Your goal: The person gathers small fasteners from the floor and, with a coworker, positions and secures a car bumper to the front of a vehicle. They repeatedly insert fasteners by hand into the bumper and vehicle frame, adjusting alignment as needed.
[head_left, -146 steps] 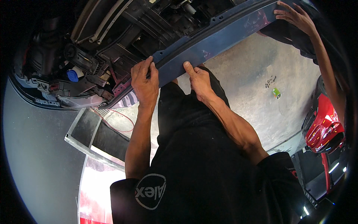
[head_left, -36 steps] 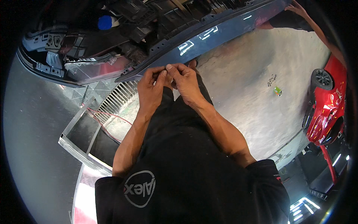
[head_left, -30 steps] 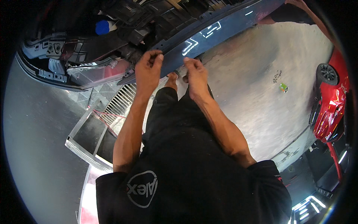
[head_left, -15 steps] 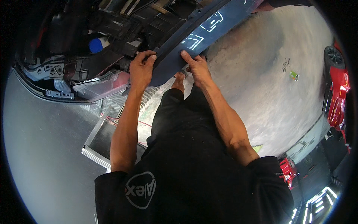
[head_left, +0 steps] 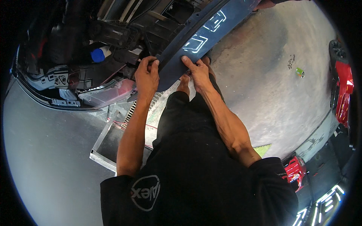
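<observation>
A glossy dark blue car body panel slants from the middle of the view up to the upper right, with bright light reflections on its face. My left hand is closed at its near left end, thumb and fingers bent in at the dark edge. On the panel's outer face lies the thumb of my right hand. The other fingers of that hand curl under the lower edge, partly hidden. At the far upper end another person's hand touches the panel.
An opened car front with exposed dark parts and a blue cap fills the upper left. Below it stands a metal-edged frame. A small green can lies on the concrete floor. Red cars stand at the right.
The view has shifted slightly. My left thumb and fingers have changed position a little at the panel's edge. My right hand keeps its grip on the panel.
</observation>
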`<state>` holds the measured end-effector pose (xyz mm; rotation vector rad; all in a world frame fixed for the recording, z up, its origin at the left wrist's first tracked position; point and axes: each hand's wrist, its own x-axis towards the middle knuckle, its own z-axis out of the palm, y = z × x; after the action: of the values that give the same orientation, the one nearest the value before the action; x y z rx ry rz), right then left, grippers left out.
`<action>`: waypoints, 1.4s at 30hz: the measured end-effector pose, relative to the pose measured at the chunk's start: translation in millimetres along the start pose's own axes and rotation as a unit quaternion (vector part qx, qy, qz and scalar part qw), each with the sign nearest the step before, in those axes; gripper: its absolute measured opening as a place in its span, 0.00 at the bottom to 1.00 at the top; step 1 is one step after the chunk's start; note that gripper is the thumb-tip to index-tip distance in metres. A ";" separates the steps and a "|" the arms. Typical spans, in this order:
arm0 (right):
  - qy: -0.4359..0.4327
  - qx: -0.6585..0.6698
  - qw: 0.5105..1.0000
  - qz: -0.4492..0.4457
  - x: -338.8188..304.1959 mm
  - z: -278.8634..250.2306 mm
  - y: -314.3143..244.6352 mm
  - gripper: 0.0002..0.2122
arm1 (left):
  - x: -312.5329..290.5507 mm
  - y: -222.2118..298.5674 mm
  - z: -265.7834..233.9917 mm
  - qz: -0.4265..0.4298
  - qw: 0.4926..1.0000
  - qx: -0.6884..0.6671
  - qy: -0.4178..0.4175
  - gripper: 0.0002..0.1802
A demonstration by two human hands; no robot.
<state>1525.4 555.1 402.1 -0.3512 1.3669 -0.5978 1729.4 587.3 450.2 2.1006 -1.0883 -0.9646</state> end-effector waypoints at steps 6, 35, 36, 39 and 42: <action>-0.007 0.045 0.999 -0.012 0.2 3.2 2.6 0.26 | -7.0 5.1 3.0 0.088 0.995 0.045 0.021 0.13; -0.023 0.077 0.997 0.009 -11.3 6.5 -17.4 0.28 | -12.6 13.5 10.0 0.137 0.981 0.124 0.053 0.13; -0.023 0.075 0.997 0.007 -10.8 6.3 -17.0 0.28 | -12.6 16.0 8.9 0.136 0.982 0.123 0.041 0.12; -0.019 0.062 0.998 0.008 -11.1 6.2 -18.1 0.29 | -10.7 14.6 7.9 0.170 0.978 0.113 0.037 0.13; -0.018 0.059 0.998 0.015 -12.9 6.5 -21.8 0.29 | -13.4 15.8 6.1 0.130 0.986 0.098 0.019 0.15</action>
<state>1526.4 544.5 425.9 -0.2444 1.2934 -0.6411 1712.2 589.9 463.0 2.0523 -1.4465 -0.7129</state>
